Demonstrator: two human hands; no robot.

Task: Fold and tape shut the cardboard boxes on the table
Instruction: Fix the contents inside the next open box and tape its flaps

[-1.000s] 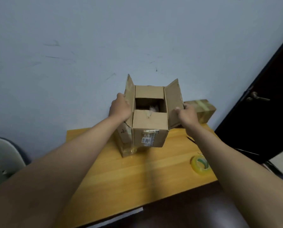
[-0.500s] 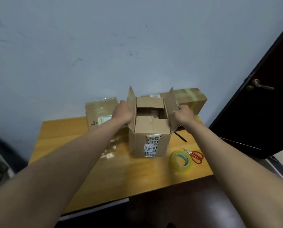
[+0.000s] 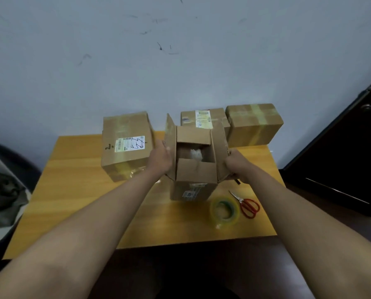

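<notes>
An open cardboard box (image 3: pixel 194 186) stands at the table's middle, its two end flaps folded partly inward and white filling visible inside. My left hand (image 3: pixel 158 159) presses against the outside of the upright left side flap (image 3: pixel 170 139). My right hand (image 3: pixel 236 166) grips the outer edge of the right side flap (image 3: pixel 220 147), fingers curled round it. A roll of clear tape (image 3: pixel 223 210) lies on the table just right of the box's front.
Red-handled scissors (image 3: pixel 247 205) lie beside the tape. Three taped boxes stand at the back: one on the left (image 3: pixel 126 145), one behind the open box (image 3: pixel 204 118), one on the right (image 3: pixel 253 124). The wooden table (image 3: pixel 72 190) ends at a wall; a dark door (image 3: pixel 353 147) is right.
The open box has come down and toward me onto the table, both hands staying on its side flaps. My view has tilted down, bringing the back boxes, tape and scissors into sight.
</notes>
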